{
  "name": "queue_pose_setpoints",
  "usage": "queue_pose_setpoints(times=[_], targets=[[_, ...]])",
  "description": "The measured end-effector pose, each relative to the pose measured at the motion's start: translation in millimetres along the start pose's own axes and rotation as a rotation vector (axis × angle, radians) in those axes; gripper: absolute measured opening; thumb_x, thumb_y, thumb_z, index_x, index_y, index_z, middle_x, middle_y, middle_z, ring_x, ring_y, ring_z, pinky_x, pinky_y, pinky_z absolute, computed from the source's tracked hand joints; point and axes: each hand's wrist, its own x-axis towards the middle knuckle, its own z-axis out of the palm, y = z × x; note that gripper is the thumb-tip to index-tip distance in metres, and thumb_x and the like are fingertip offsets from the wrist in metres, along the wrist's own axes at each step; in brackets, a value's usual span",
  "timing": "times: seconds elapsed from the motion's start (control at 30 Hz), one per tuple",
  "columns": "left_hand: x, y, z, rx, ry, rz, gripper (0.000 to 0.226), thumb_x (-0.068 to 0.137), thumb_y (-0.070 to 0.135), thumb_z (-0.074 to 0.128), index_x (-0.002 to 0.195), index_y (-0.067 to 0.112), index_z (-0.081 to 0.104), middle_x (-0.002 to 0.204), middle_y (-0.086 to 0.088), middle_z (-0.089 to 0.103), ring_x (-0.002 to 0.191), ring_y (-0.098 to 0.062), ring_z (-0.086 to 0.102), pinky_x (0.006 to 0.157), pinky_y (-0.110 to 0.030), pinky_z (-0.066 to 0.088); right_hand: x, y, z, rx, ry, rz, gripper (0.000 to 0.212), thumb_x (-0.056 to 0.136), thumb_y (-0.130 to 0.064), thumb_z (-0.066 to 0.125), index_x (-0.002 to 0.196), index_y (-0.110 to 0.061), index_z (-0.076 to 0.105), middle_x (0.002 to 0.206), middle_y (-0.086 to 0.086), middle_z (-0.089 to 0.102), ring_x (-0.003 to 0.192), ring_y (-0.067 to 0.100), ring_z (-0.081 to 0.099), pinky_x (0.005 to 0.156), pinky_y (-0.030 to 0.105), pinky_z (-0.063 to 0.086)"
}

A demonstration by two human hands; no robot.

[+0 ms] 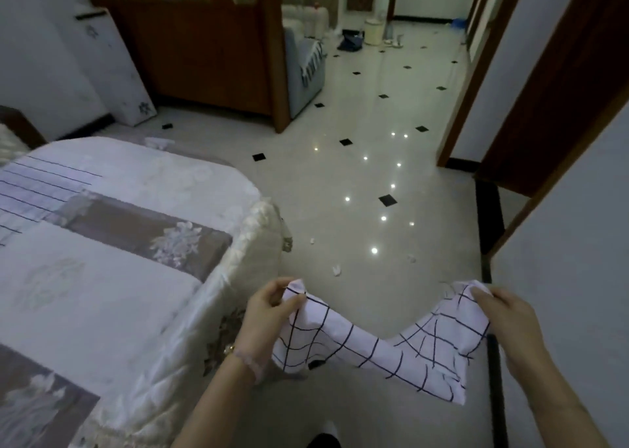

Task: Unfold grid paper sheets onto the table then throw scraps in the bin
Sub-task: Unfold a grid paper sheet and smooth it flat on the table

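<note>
A white sheet with a dark grid pattern (371, 342) hangs between my two hands above the floor, sagging in the middle. My left hand (269, 314) pinches its left top corner. My right hand (507, 321) pinches its right top corner. To the left stands the table (143, 277) under a pale floral cloth; another lined sheet (37, 192) lies flat on its far left part. Small white scraps (337, 270) lie on the tiled floor ahead. A pale bin (372, 32) stands far down the hallway.
Glossy white tiles with black diamonds run ahead. A wooden partition (211, 49) and a grey sofa (304, 69) stand at the back left. Brown door frames (551, 83) line the right wall. Clutter lies on the floor near the bin.
</note>
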Motion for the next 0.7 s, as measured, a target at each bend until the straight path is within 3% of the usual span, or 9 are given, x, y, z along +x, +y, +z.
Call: queue_pose_setpoints(times=[0.1,0.23,0.37,0.47,0.57,0.63,0.7], targets=[[30,61,-7,-0.062,0.066,0.158,0.016,0.083,0.001,0.063,0.094,0.012,0.067,0.077,0.006,0.072,0.075,-0.007,0.067,0.064,-0.018,0.053,55,-68,33,0.127,-0.067,-0.149,0.017,0.09,-0.014,0.058,0.102,-0.004,0.066,0.088,0.009,0.067,0.074,0.017,0.062,0.066,0.027,0.049],[59,121,-42,-0.141,0.256,0.298,0.016,0.084,-0.001,0.061,0.094,0.009,0.066,0.077,0.004,0.069,0.068,-0.005,0.063,0.055,-0.013,0.049,125,-135,92,0.233,-0.244,-0.253,0.016,0.089,-0.019,0.059,0.1,-0.012,0.069,0.094,0.006,0.071,0.083,0.015,0.066,0.061,0.015,0.054],[84,144,-94,-0.181,0.514,0.35,0.019,0.084,0.002,0.062,0.093,0.018,0.067,0.079,0.006,0.07,0.073,-0.009,0.063,0.056,-0.017,0.048,173,-191,174,0.291,-0.454,-0.291,0.01,0.09,-0.018,0.058,0.089,-0.017,0.068,0.089,0.004,0.068,0.074,0.015,0.062,0.055,0.023,0.053],[91,147,-133,-0.248,0.732,0.361,0.018,0.085,0.002,0.061,0.089,0.019,0.066,0.084,-0.001,0.068,0.077,-0.013,0.064,0.066,-0.025,0.052,194,-223,237,0.302,-0.605,-0.331,0.01,0.09,-0.016,0.058,0.084,-0.014,0.066,0.082,0.001,0.068,0.075,0.013,0.061,0.057,0.016,0.053],[82,141,-165,-0.278,0.937,0.361,0.019,0.086,0.004,0.06,0.088,0.022,0.065,0.085,0.0,0.066,0.074,-0.008,0.063,0.053,-0.014,0.052,206,-249,293,0.295,-0.706,-0.364,0.01,0.09,-0.015,0.058,0.086,-0.014,0.067,0.072,-0.009,0.068,0.074,0.009,0.061,0.063,0.016,0.052],[68,130,-184,-0.299,1.078,0.333,0.019,0.087,0.004,0.059,0.091,0.021,0.064,0.084,0.001,0.064,0.07,-0.004,0.063,0.049,-0.01,0.049,205,-260,329,0.271,-0.773,-0.39,0.013,0.091,-0.014,0.057,0.098,-0.008,0.066,0.081,-0.003,0.066,0.077,0.012,0.06,0.07,0.022,0.049],[49,116,-199,-0.313,1.204,0.297,0.018,0.088,0.003,0.057,0.1,0.016,0.063,0.08,0.003,0.067,0.061,0.0,0.064,0.048,-0.01,0.05,198,-265,361,0.253,-0.873,-0.409,0.012,0.091,-0.015,0.057,0.098,-0.009,0.065,0.087,0.002,0.065,0.078,0.013,0.059,0.074,0.026,0.048]])
